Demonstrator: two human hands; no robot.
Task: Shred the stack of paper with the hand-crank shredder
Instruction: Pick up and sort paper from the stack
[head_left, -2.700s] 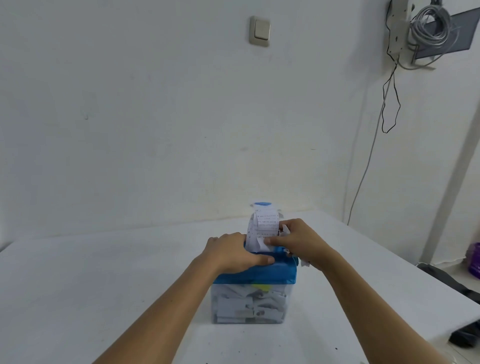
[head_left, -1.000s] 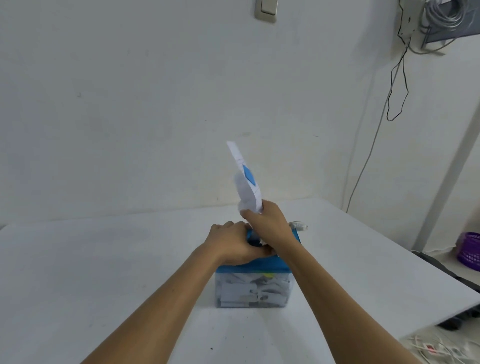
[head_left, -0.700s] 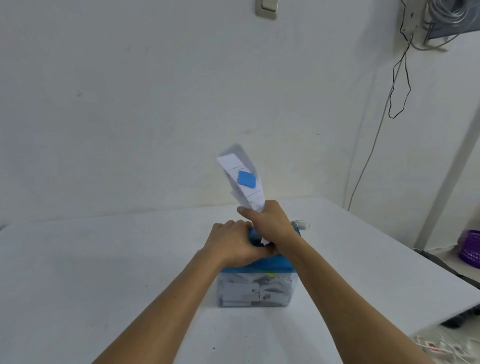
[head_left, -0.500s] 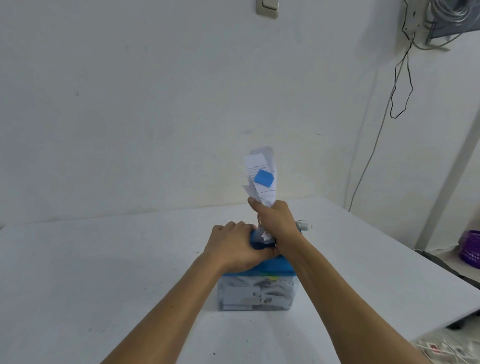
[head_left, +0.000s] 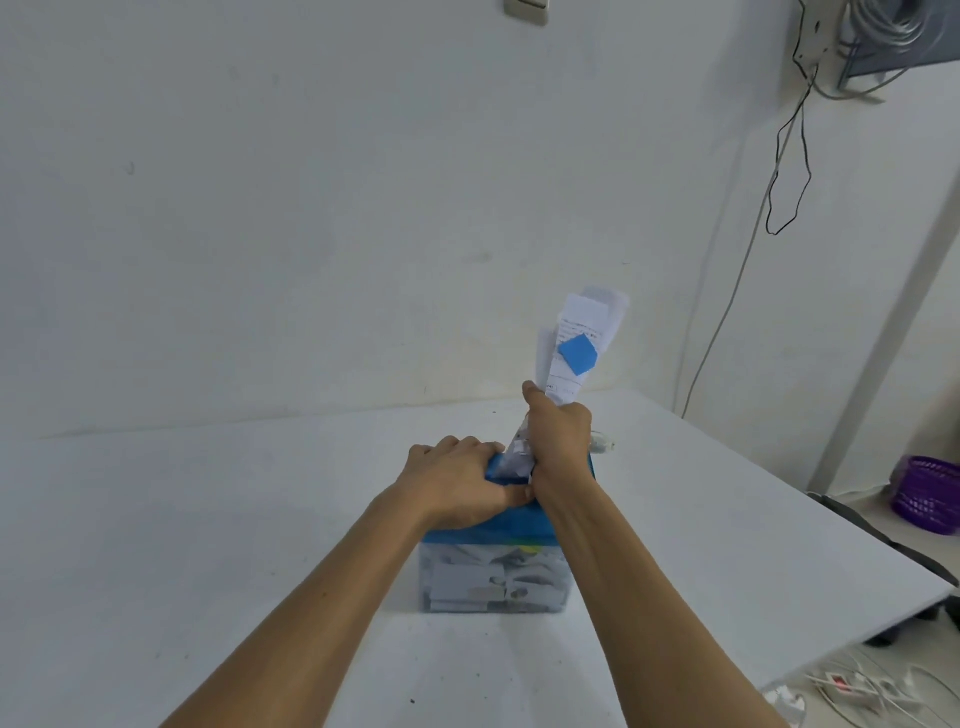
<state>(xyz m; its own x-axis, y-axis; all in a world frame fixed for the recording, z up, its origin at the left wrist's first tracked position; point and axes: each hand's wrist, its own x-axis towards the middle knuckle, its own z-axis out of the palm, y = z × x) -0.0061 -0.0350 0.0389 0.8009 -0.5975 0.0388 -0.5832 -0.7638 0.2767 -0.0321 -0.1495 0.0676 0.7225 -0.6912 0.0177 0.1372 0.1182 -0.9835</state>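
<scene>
The right hand (head_left: 558, 441), fisted round the paper (head_left: 576, 343), has tilted it rightward above the shredder (head_left: 493, 577), which the left hand (head_left: 457, 483) grips; likely working a jammed stack free.

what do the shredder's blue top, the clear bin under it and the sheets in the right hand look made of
Blue top: probably moulded plastic, smooth, even colour. Clear bin: likely transparent plastic; shreds show through its wall. Sheets: thin matte printed paper, bent and crumpled where the right hand grips them.
</scene>
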